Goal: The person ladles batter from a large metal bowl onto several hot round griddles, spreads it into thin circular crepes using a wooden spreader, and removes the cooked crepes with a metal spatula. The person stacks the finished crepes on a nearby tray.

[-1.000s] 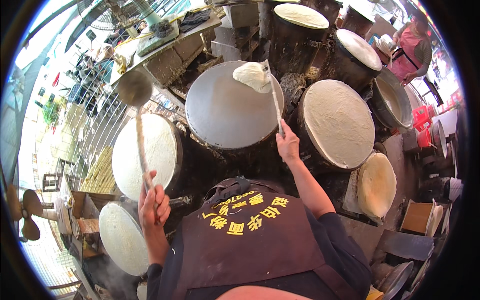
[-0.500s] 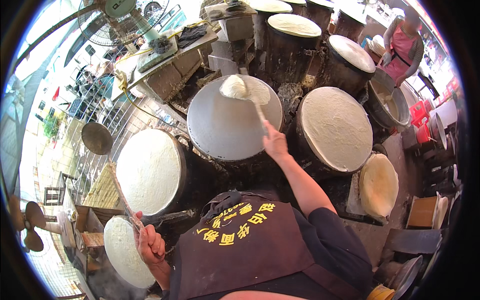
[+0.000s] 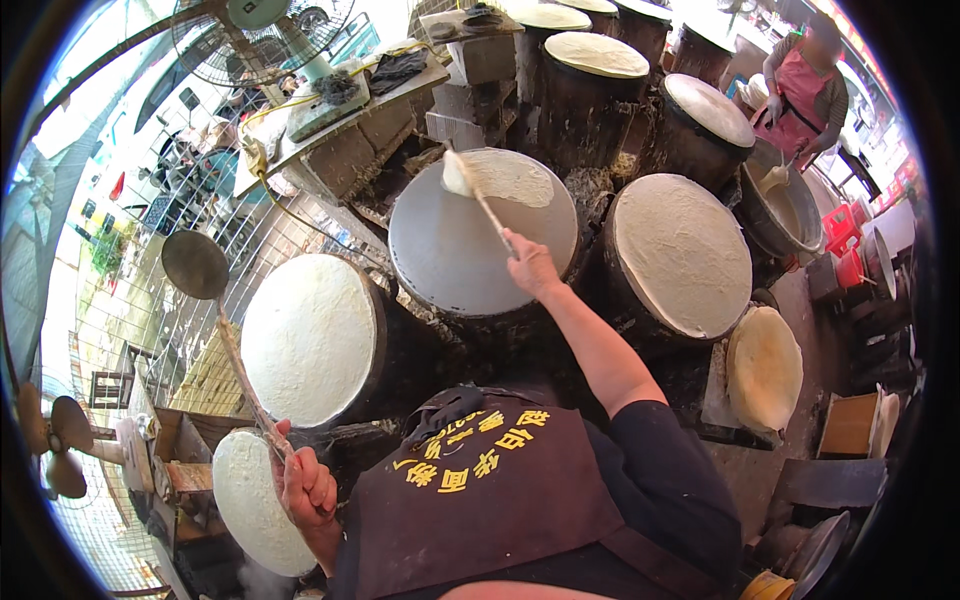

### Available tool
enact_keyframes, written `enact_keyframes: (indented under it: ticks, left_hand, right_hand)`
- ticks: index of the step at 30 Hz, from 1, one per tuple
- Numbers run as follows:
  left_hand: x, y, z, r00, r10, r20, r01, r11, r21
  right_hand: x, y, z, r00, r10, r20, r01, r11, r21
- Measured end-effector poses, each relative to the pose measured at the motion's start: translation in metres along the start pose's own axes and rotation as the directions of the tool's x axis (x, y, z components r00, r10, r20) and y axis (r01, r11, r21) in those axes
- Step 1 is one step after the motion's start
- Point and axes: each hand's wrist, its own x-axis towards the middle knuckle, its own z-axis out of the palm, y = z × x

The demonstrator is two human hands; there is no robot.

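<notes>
My right hand (image 3: pixel 533 264) is closed around the wooden handle of a spreader (image 3: pixel 484 205), whose head is partly hidden and rests at the far left of a round grey griddle (image 3: pixel 450 260). A strip of pale batter (image 3: pixel 515 180) lies across the griddle's far side, with a thicker lump against the spreader. In my left hand (image 3: pixel 308 488) is the long handle of a ladle (image 3: pixel 196 265); its dark round bowl is held up at the left. Beyond that handle sits a griddle covered by a pale batter sheet (image 3: pixel 308 340).
Another coated griddle (image 3: pixel 682 255) stands to the right, beside a round flatbread (image 3: pixel 764 370). Several drum stoves line the back. A co-worker in a pink apron (image 3: pixel 795 95) stands by a large metal pot (image 3: pixel 790 205). Fans (image 3: pixel 68 448) stand at the left.
The spreader has swept left along the griddle's far side, turning in my right hand, and the batter strip is longer. My left hand still holds the ladle up. The view shifted slightly.
</notes>
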Motion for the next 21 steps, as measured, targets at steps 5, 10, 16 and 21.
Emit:
enact_keyframes:
  ticks: [5,10,16,21]
  left_hand:
    - [-0.004,0.009,-0.028,0.998,0.02,0.055,-0.023,0.998,0.056]
    - [-0.003,0.006,-0.03,0.998,0.057,0.029,-0.057,0.998,0.029]
    - [-0.013,-0.003,-0.001,0.996,0.081,-0.049,-0.078,0.995,0.066]
    - [-0.023,-0.014,0.015,0.99,0.115,-0.077,-0.109,0.991,0.076]
  right_hand:
    - [0.008,0.013,-0.029,0.996,-0.09,0.027,0.09,0.995,-0.031]
    - [0.029,0.044,-0.024,0.997,0.019,-0.074,-0.025,0.996,-0.083]
    - [0.014,0.003,-0.013,0.97,-0.118,0.213,0.116,0.993,0.019]
    - [0.061,0.073,-0.046,0.998,-0.03,-0.06,0.03,1.0,-0.01]
